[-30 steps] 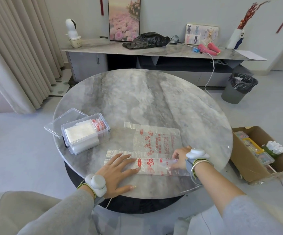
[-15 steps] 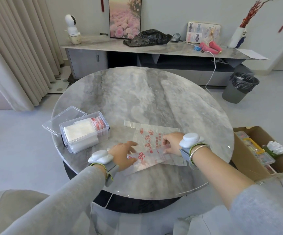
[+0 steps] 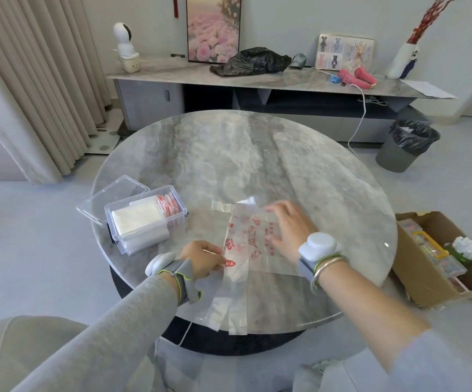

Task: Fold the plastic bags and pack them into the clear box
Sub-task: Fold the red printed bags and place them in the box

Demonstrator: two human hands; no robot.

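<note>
A clear plastic bag (image 3: 246, 250) with red print lies on the round marble table (image 3: 257, 165), turned so that its length runs toward me and its near end hangs over the table edge. My left hand (image 3: 201, 258) pinches the bag's left edge near a red mark. My right hand (image 3: 288, 227) lies flat on the bag's right part with fingers spread, and a corner of the bag curls up beside its fingertips. The clear box (image 3: 147, 219) stands to the left, holding folded bags upright.
The box's clear lid (image 3: 113, 196) lies behind the box at the table's left edge. A cardboard box (image 3: 438, 261) with small items sits on the floor at the right. A grey bin (image 3: 407, 145) and a low sideboard (image 3: 257, 83) stand beyond the table.
The bag has been turned from lying crosswise to lying lengthwise toward me. My left hand went from pressing flat to pinching the edge. My right hand moved up onto the bag and spread flat.
</note>
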